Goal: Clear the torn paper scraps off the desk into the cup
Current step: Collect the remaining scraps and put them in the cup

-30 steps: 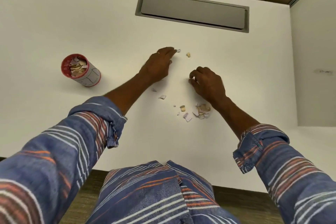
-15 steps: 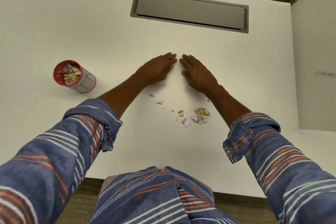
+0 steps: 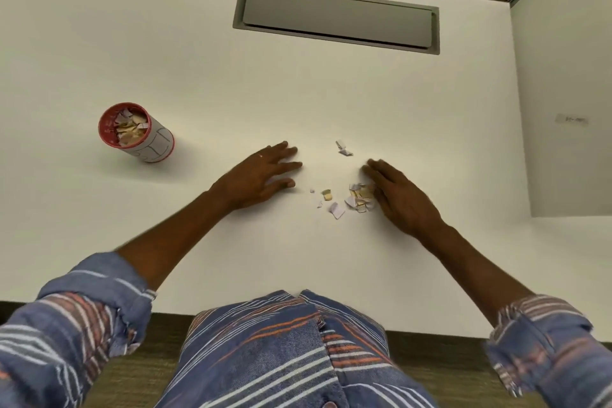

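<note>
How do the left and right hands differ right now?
The left hand lies apart from the main scrap pile; the right hand has its inner edge against it. The left hand is nearer the cup; the right hand is farther from it. Both lie open and flat on the desk, fingers straight, holding nothing.

One wide-angle camera, worn on the person's head, is looking forward and steeply down from close above the white surface, framing the left hand and right hand near mid-picture and the striped shirt along the bottom edge.
</note>
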`<state>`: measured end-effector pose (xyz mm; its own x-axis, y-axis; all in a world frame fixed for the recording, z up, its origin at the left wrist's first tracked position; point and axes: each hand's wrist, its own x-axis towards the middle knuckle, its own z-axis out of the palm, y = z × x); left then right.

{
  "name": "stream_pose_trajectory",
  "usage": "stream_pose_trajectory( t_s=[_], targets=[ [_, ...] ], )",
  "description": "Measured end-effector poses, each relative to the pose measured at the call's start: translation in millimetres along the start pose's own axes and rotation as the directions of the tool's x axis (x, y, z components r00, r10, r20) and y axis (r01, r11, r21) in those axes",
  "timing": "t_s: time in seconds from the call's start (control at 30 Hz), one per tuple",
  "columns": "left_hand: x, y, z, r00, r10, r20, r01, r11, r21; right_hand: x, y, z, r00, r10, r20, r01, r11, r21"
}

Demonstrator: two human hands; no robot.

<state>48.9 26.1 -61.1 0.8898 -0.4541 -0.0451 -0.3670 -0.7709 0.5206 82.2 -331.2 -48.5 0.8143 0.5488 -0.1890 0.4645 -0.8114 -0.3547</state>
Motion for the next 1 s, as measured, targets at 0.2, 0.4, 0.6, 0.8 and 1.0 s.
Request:
stream_pose_trajectory(
  t_s=[0.2, 0.4, 0.6, 0.8, 1.0],
  targets=[
    [-36.6, 23.0, 23.3, 0.976, -0.117, -0.183, 0.118, 0.993, -0.003, -36.2, -51.5, 21.5, 0.999, 0.046, 0.025, -0.047, 0.998, 0.030],
    [-45.7, 55.3, 36.1, 0.895, -0.377, -0.239, 0.339, 0.922, -0.186, -41.2, -101.0, 53.4, 0.997, 0.034, -0.067, -0.029, 0.997, 0.068],
    [-38.2, 58.2, 31.6, 0.916, -0.389, -0.102, 0.390, 0.921, -0.015, -38.8, -107.9, 45.7, 0.997, 0.009, -0.080, -0.003, 0.998, 0.066],
    [-26.8, 71.4, 4.1, 0.950, -0.309, -0.039, 0.308, 0.913, 0.269, -30.7, -116.6, 29.9, 0.998, 0.032, -0.057, -0.034, 0.999, -0.038],
    [-41.3, 53.0, 6.7, 0.920, -0.307, -0.242, 0.274, 0.948, -0.160, -23.7, -115.8, 37.1, 0.989, 0.089, -0.118, -0.086, 0.996, 0.028]
  ],
)
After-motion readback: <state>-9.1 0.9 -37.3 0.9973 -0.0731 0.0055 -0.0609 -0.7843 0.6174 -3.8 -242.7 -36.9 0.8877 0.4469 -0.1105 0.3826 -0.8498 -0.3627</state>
